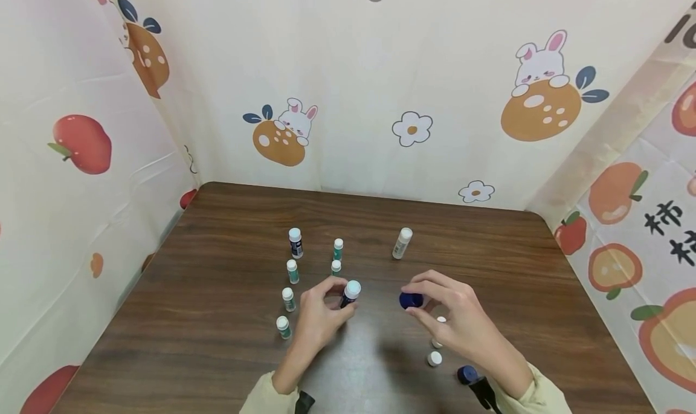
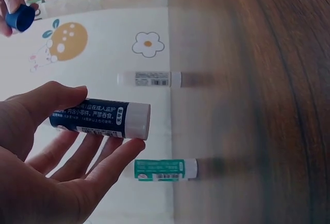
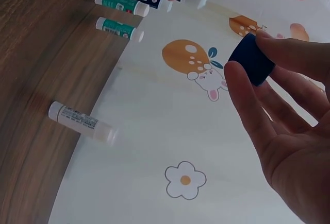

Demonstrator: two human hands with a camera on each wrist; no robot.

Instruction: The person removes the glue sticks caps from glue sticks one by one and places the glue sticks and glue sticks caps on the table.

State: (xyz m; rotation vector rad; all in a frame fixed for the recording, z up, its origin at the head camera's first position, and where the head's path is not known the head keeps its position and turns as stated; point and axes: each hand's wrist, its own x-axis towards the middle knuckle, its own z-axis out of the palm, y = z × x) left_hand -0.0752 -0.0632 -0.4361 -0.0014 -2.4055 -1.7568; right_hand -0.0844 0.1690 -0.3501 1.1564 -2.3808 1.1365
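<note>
My left hand holds a glue stick with a dark navy label and a white end. That stick stands roughly upright in the head view, with the white end on top. Over to the right, my right hand pinches a dark blue cap between thumb and fingers. The cap and the stick are apart, with a stretch of table between them. A green-labelled glue stick stands just behind the left hand. Small white caps lie below the right hand, one of them partly hidden by it.
Several green-labelled sticks stand in a column left of my left hand, with another navy stick behind them. A white stick stands farther back. Another blue cap lies by my right wrist. Printed curtains border the brown table.
</note>
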